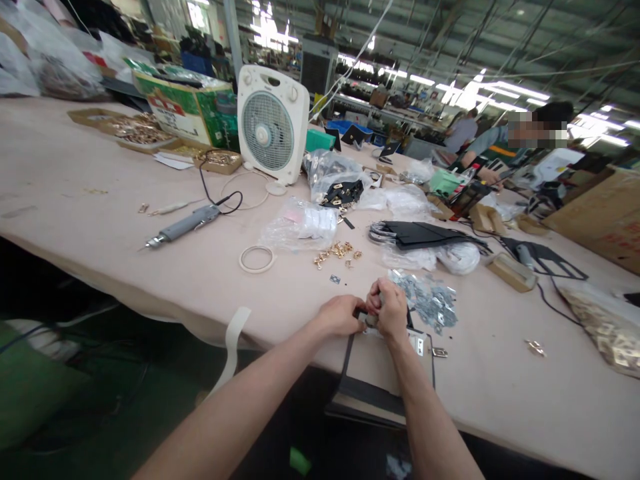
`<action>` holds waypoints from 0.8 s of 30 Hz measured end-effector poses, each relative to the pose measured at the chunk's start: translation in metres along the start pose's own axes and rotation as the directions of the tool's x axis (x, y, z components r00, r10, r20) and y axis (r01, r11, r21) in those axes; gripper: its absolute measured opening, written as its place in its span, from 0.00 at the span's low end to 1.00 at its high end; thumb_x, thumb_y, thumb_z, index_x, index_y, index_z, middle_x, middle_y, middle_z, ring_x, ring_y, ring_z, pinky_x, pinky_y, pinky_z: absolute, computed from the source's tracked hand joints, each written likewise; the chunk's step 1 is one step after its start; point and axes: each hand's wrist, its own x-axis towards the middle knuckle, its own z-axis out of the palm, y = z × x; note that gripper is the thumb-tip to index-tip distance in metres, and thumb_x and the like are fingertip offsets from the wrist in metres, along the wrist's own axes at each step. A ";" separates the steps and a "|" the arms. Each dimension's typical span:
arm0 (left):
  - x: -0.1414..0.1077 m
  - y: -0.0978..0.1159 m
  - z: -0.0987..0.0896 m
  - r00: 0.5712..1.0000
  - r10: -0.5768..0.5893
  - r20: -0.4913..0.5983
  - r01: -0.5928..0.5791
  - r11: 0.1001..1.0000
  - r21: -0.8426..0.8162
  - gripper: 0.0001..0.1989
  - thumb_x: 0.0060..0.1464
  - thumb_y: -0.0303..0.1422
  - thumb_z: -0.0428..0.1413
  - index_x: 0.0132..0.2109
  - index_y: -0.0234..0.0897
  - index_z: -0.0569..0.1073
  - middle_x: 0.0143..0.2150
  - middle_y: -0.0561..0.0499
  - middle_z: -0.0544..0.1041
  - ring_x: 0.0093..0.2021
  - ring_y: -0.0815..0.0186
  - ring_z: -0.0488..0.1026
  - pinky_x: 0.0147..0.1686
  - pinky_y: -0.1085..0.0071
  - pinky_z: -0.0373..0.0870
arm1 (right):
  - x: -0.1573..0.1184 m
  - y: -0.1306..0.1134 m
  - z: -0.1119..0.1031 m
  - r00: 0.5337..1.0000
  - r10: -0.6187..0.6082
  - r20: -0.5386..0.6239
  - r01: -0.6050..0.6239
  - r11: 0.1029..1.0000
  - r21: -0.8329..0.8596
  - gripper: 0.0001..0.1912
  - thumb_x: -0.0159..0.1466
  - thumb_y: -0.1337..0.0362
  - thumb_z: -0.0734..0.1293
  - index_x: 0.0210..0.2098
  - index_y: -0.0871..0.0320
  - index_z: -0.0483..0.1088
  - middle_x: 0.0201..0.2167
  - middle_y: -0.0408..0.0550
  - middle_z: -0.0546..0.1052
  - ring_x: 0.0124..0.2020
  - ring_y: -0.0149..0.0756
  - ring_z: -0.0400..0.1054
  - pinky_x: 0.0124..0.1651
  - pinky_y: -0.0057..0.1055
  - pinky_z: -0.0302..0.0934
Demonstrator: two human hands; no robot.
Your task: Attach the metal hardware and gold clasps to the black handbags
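Observation:
At the table's near edge lies a beige panel with black edging (377, 363), with a metal plate (417, 343) and a gold-coloured buckle (439, 352) at its right side. My left hand (344, 315) pinches the far edge of this panel near its left corner. Close beside it, my right hand (390, 308) is curled into a fist over the same edge; what its fingers hold is hidden. A heap of small silver metal plates (430, 301) spreads just beyond my right hand. Several gold-coloured fittings (337, 252) and a single small plate (335, 279) lie farther off.
A grey electric screwdriver (184, 225) and a tape roll (257, 259) lie to the left. Behind stands a white box fan (273, 127). Black straps or panels (425, 235) rest on plastic bags. A co-worker (520, 143) is at the far right, near a large cardboard box (600, 213).

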 end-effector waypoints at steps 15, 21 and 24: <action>-0.027 -0.003 0.026 0.962 0.234 -0.140 -0.188 0.941 0.279 0.24 0.50 0.52 0.67 0.50 0.45 0.78 0.51 0.48 0.76 0.51 0.55 0.72 0.48 0.64 0.71 | -0.050 0.001 -0.002 0.916 -0.394 0.075 0.400 0.886 -0.232 0.18 0.71 0.58 0.63 0.25 0.55 0.68 0.19 0.41 0.66 0.22 0.32 0.60 0.27 0.32 0.55; -0.027 -0.004 0.023 0.967 0.219 -0.131 -0.187 0.957 0.221 0.42 0.44 0.59 0.68 0.63 0.50 0.73 0.56 0.48 0.74 0.55 0.52 0.71 0.53 0.62 0.70 | -0.050 -0.019 -0.007 0.930 -0.301 -0.213 0.339 0.925 0.173 0.18 0.71 0.55 0.62 0.26 0.53 0.64 0.15 0.34 0.56 0.14 0.27 0.47 0.19 0.27 0.45; -0.027 -0.002 0.021 0.970 0.213 -0.120 -0.183 0.958 0.222 0.38 0.45 0.58 0.69 0.61 0.52 0.75 0.55 0.49 0.74 0.54 0.52 0.71 0.51 0.62 0.70 | -0.061 -0.019 0.000 0.940 -0.295 -0.173 0.316 0.942 0.112 0.18 0.69 0.54 0.64 0.24 0.53 0.65 0.15 0.35 0.56 0.15 0.28 0.50 0.20 0.28 0.48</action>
